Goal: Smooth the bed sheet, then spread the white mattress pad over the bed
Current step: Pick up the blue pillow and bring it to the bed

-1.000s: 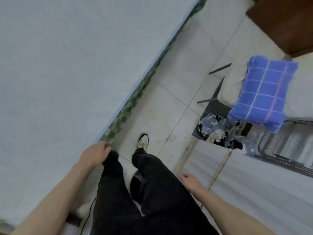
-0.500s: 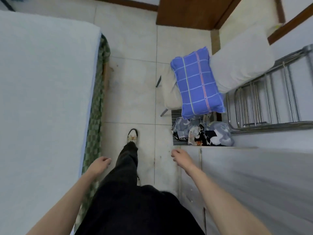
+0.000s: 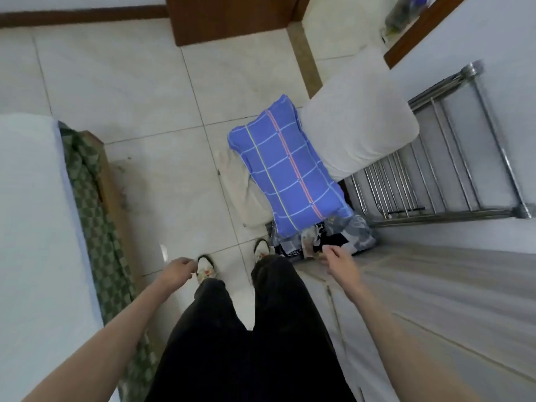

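White and puffy, the mattress pad (image 3: 359, 123) sits folded on the metal rack (image 3: 452, 175), well away from the bed (image 3: 32, 227). We think it is soft and light but big and floppy, so we should take it by two corners or along one long edge with both hands. A blue checked pillow (image 3: 287, 175) leans on its near side and may slide off when we lift. Our bed sheet (image 3: 29, 198) looks flat on the left, with a green checked cloth (image 3: 95, 216) hanging at the bed's edge. Our left hand (image 3: 178, 269) hangs loosely curled and holds nothing. Our right hand (image 3: 340, 264) is also loose and holds nothing, near a patterned bundle (image 3: 327, 239) on the floor.
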Demonstrator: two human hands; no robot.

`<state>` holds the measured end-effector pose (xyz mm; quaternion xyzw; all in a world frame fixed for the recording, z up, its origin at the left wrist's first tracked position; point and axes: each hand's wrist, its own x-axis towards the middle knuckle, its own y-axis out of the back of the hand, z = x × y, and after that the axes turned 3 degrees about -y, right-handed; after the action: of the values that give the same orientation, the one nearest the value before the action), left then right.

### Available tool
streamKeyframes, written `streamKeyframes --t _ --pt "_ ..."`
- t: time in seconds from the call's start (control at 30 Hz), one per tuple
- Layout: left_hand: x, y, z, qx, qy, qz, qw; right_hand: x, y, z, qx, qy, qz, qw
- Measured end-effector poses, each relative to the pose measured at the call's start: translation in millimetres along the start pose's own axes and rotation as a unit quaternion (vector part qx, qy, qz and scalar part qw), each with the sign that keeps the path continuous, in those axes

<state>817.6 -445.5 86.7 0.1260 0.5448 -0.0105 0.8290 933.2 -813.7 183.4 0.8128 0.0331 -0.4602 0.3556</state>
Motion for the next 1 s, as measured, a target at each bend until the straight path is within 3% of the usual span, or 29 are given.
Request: streamKeyframes --t 0.23,0.4,0.57,0.67,0.77,0.87,1.0 --pt "143 -60 143 -0.200 0.010 0.018 0.980 198 1 -119 -0.097 0.094 0.005 0.991" --pt "268 -146 223 -0.294 0.025 0.055 0.954 352 -25 -172 -0.203 0.211 0.026 0.956" --pt "379 -195 270 -0.461 -0.009 0.156 0.874 435 -72 -173 -0.263 0.233 0.038 0.935" --pt "402 -204 276 -0.483 0.019 0.195 0.853 448 -78 -169 -0.268 0.266 0.064 0.924" --pt "390 -198 283 -0.467 0.027 0.175 0.866 435 -70 -175 -0.244 0.265 0.052 0.932" --pt "333 -175 289 -0.468 0.007 0.221 0.856 384 -62 -196 -0.221 0.273 0.015 0.936" --pt "225 -117 276 -0.476 0.017 0.343 0.809 273 -69 -237 -0.226 0.344 -0.010 0.911"
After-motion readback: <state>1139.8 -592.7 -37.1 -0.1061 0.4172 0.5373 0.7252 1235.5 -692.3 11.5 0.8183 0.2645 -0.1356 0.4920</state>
